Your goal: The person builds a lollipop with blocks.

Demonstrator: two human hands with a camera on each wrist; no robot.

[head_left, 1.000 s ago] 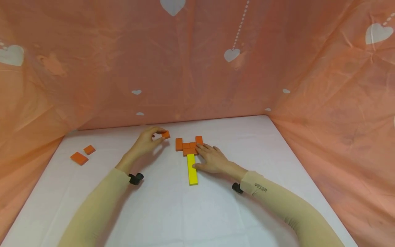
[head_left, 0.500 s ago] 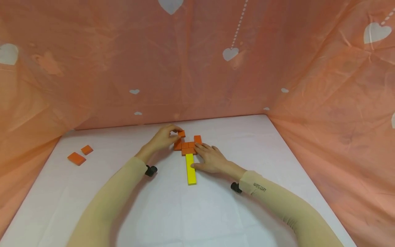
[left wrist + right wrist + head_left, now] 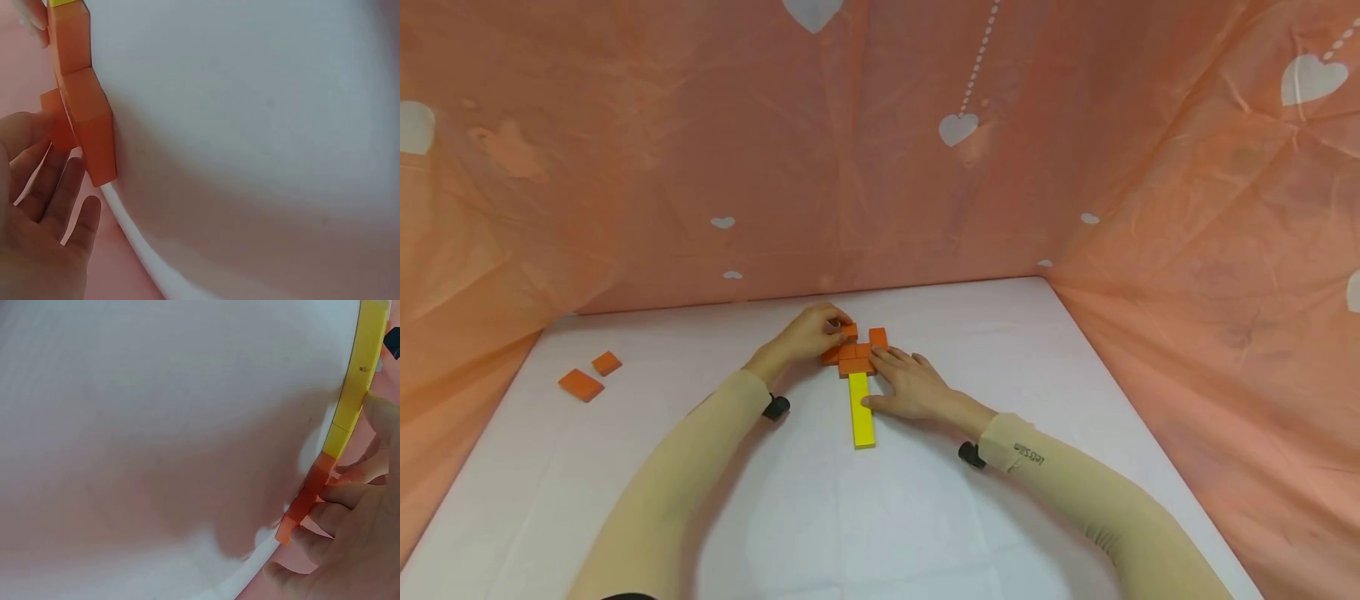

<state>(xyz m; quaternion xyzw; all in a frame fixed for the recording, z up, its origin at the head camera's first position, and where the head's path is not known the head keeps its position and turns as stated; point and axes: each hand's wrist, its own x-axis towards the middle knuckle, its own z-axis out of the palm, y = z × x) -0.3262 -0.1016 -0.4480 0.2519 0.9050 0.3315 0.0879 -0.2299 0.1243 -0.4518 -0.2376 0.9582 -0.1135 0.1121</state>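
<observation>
My left hand (image 3: 811,332) pinches a small orange block (image 3: 850,331) between thumb and fingertips, at the back left of a flat group of orange blocks (image 3: 854,366). In the left wrist view the pinched block (image 3: 59,125) shows just behind a longer orange block (image 3: 97,140) of the group. A long yellow bar (image 3: 862,421) runs from the group's near side toward me; the right wrist view shows a seam across the yellow (image 3: 340,427). My right hand (image 3: 917,388) lies spread, fingertips at the right-hand orange block (image 3: 877,337) and thumb at the yellow bar.
Two loose orange pieces, a larger block (image 3: 581,385) and a smaller one (image 3: 606,363), lie at the left of the white-covered table (image 3: 880,525). Pink curtains with hearts (image 3: 880,192) enclose the back and both sides.
My left hand has carried the small orange block rightward from beside the group to its back left. My right hand has stayed in place.
</observation>
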